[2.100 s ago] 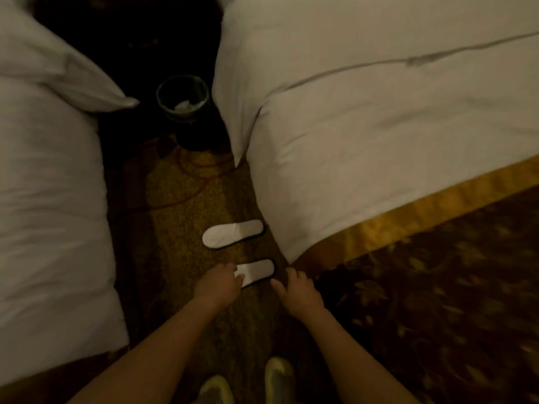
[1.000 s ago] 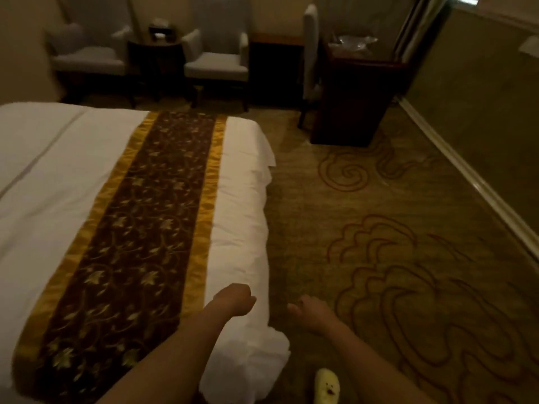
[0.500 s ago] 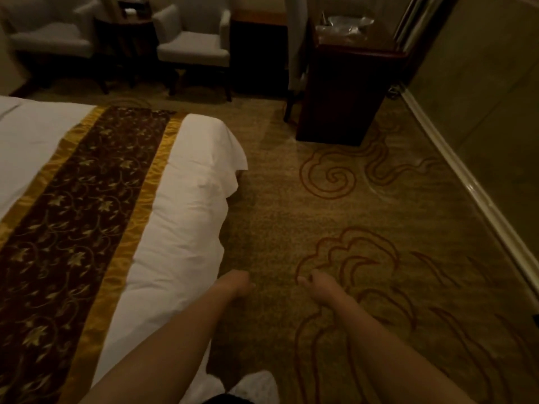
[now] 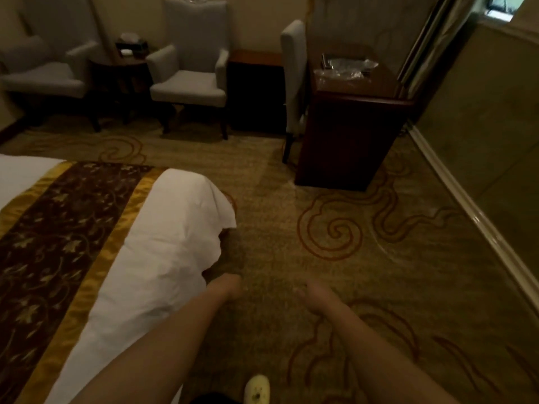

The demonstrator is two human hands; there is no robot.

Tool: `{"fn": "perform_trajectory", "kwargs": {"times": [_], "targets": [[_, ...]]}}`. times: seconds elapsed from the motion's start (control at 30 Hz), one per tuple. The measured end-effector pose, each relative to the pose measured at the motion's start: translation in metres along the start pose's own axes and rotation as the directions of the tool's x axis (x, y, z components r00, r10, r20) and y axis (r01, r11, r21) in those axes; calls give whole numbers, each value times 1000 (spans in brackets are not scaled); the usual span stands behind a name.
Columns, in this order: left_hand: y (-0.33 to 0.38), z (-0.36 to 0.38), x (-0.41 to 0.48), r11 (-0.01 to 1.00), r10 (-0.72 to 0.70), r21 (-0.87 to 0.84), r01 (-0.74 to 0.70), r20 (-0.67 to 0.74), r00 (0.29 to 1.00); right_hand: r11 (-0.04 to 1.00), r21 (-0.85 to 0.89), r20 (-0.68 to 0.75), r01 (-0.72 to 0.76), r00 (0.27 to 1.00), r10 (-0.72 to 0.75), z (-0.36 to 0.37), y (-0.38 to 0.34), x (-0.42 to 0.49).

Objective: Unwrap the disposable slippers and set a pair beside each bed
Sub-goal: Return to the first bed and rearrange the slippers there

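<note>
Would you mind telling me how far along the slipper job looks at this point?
Done: 2.1 s ago a white pair lay on the carpet between the two beds, the hands at one slipper. In hand: nothing now; the left hand and right hand are both empty, past the bed corner. Left: no slippers in view; clear wrapping lies on the wooden desk ahead, its contents unclear, so a second pair may remain.

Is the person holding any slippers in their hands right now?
No, the left hand and right hand both hang empty over the carpet.
</note>
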State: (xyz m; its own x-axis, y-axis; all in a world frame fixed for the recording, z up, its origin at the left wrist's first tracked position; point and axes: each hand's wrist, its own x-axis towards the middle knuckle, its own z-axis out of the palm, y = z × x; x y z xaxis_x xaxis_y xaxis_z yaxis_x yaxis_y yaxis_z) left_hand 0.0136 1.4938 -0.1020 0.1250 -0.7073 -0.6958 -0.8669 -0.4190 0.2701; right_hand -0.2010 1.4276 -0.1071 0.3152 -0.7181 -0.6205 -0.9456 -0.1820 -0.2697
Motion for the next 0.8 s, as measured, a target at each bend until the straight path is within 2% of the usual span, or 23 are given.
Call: {"fn": "perform_trajectory", "kwargs": {"times": [0.17,0.4,0.63,0.8], "targets": [[38,-86,66,999,-5,-46,3,-37,999,999,14,-44,29,999,-28,-88,-4,80],[71,-181,185,996,-68,-56,66,-49,996,997,4,6,71,997,-71,-178,-4,227],[97,-254,272,956,-198,-233,176,-72,978,965,-124,108,230,970,-217,-278,-6,355],[88,-296,310,892,-326,-343,294,-38,945,951,-157,216,265,949,-229,-326,-24,424]]}}
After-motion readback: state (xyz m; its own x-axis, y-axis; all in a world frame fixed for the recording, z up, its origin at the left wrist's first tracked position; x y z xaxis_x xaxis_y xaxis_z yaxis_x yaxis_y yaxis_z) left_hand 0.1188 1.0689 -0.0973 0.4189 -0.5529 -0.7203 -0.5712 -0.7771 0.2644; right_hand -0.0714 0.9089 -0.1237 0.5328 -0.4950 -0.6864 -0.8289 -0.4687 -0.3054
